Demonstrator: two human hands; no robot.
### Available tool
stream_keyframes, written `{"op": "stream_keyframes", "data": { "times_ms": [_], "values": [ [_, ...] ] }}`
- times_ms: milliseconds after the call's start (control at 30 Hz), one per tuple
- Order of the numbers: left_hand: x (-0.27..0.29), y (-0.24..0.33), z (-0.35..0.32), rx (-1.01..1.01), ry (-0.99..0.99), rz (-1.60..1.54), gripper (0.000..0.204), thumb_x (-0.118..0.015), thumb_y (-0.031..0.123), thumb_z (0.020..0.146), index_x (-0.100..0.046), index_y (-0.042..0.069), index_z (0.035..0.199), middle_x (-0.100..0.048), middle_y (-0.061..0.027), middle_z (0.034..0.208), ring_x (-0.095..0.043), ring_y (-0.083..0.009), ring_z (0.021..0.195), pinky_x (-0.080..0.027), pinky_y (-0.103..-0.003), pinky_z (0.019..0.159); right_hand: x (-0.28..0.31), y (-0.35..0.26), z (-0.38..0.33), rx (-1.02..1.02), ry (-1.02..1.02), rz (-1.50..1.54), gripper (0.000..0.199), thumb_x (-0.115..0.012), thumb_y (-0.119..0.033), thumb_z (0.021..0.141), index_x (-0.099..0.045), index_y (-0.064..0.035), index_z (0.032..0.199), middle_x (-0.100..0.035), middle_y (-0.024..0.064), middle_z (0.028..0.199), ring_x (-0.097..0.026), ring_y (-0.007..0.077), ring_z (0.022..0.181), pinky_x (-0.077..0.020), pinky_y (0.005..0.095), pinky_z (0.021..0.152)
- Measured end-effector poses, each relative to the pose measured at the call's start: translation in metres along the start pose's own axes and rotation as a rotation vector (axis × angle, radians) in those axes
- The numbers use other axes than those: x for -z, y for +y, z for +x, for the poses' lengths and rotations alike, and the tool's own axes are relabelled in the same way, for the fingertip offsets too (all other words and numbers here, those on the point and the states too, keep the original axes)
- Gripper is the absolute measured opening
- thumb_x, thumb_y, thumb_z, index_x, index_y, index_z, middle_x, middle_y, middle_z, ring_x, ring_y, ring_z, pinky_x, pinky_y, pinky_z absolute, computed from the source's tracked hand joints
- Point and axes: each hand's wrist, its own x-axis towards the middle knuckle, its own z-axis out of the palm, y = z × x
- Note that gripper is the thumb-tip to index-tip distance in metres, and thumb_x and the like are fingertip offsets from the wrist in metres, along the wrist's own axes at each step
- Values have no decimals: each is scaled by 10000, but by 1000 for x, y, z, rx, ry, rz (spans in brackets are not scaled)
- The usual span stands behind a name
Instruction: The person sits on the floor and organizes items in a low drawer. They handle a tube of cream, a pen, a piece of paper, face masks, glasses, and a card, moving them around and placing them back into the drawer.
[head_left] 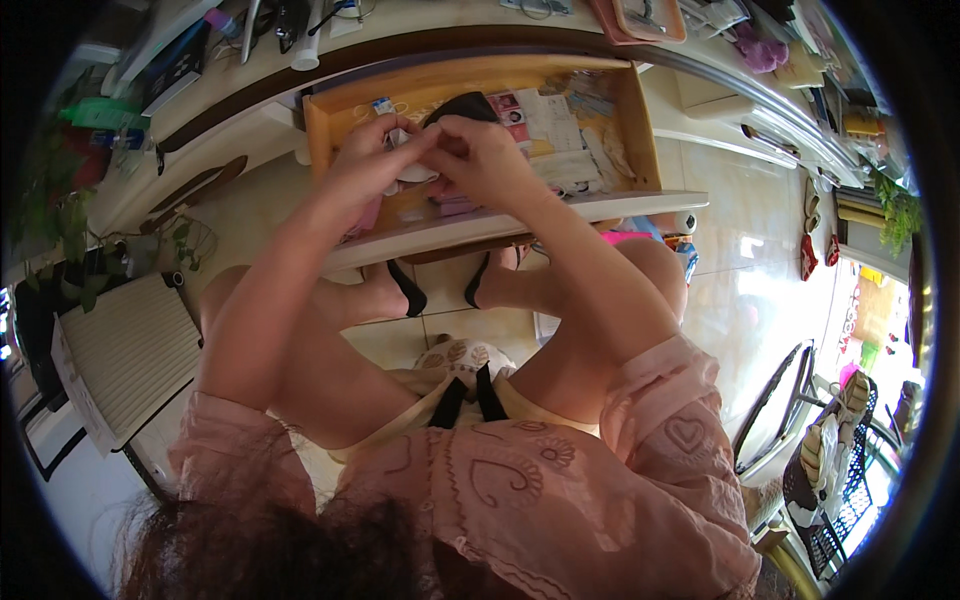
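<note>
Both my hands are together above an open wooden drawer (645,130), fingers bent and tips meeting. Between and below the fingers of my left hand (368,158) shows a small white, crumpled-looking piece (415,173); its kind is hidden. My right hand (485,155) is pinched at the same spot, and whatever its fingertips grip is covered. Just behind the right hand a black, cloth-like thing (465,106) stands out against the drawer's contents. Pink items (457,205) lie under the hands near the drawer front. White papers (552,122) and a sheet with small portrait photos (510,113) lie to the right.
The drawer's white front panel (600,207) crosses above my feet. Crowding the tabletop behind are a pink tray (650,18), a purple cloth-like thing (760,48) and a green bottle (100,113). A ribbed beige seat (130,350) is at left, a dark basket (830,490) at lower right.
</note>
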Motion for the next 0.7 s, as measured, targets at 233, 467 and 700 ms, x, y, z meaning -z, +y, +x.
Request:
{"op": "stream_keyframes", "data": {
  "times_ms": [233,467,700],
  "values": [
    [11,-3,7,-29,116,-303,182,-610,158,820,-505,63,934,-569,-57,817,-577,-118,686,-469,-240,583,97,71,40,-135,171,-458,200,-608,-200,793,-638,-24,884,-657,91,778,-634,156,652,-502,280,614],
    [9,-3,6,-78,24,-386,220,-490,5,820,-501,10,1040,-567,-98,911,-593,-175,797,-512,-287,682,132,160,71,-395,205,-1157,489,-687,-462,658,-643,-27,878,-641,171,879,-627,293,816,-501,352,704],
    [16,6,-3,-153,-74,-172,245,-464,34,860,-557,37,1086,-588,-89,932,-558,-128,767,-471,-238,670,107,144,74,-557,52,-1112,558,-701,-488,630,-647,7,884,-623,202,945,-609,302,860,-479,368,752]
  ]
}}
